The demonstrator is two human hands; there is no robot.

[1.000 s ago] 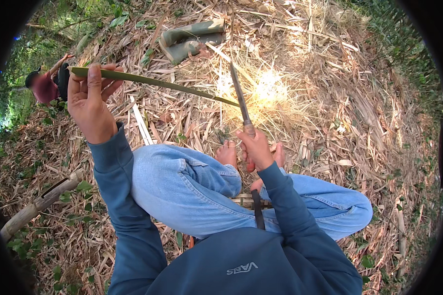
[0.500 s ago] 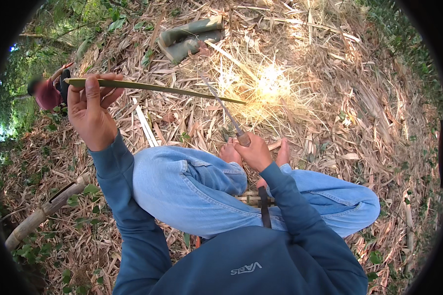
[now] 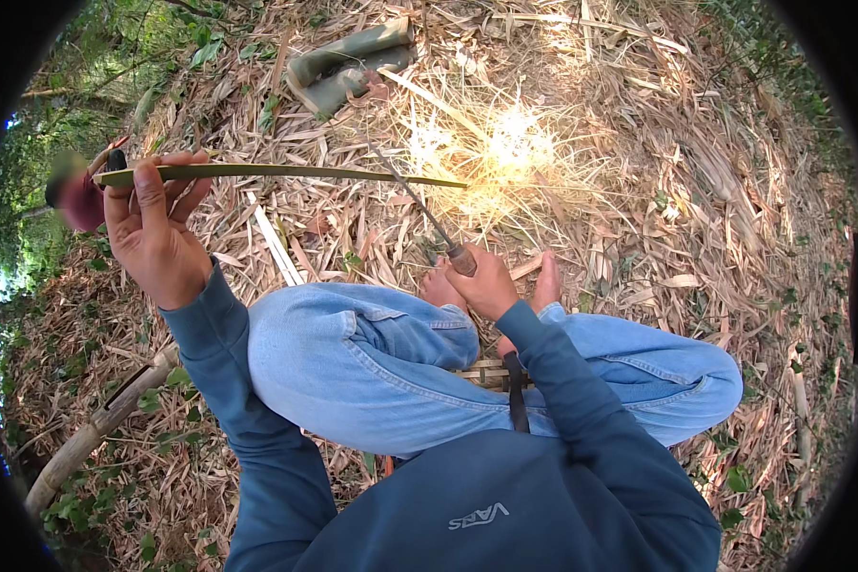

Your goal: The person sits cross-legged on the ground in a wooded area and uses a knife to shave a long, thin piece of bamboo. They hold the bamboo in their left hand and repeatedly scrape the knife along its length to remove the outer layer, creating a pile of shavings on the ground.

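Observation:
My left hand (image 3: pixel 160 229), raised at the left, pinches one end of a long green bamboo strip (image 3: pixel 286 171) between thumb and fingers. The strip runs rightward in front of me, and its thin far end hangs over the sunlit shavings. Wrapped round the wooden handle of a knife (image 3: pixel 419 203) is my right hand (image 3: pixel 489 286), low between my knees near my bare feet. The narrow blade slants up and to the left, crossing the strip near its right part in this view. Whether blade and strip touch, I cannot tell.
Pale, thin shavings (image 3: pixel 505 157) lie heaped in bright sun ahead. Beyond them to the left rest rubber boots (image 3: pixel 353 62). A cut bamboo pole (image 3: pixel 105 424) lies at the left. Another person (image 3: pixel 81 195) is at the far left. Dry bamboo leaves cover the ground.
My left hand has moved a little left, drawing the strip along with it, so its far end sits slightly further left. The knife stays nearly where it was; the view has shifted slightly.

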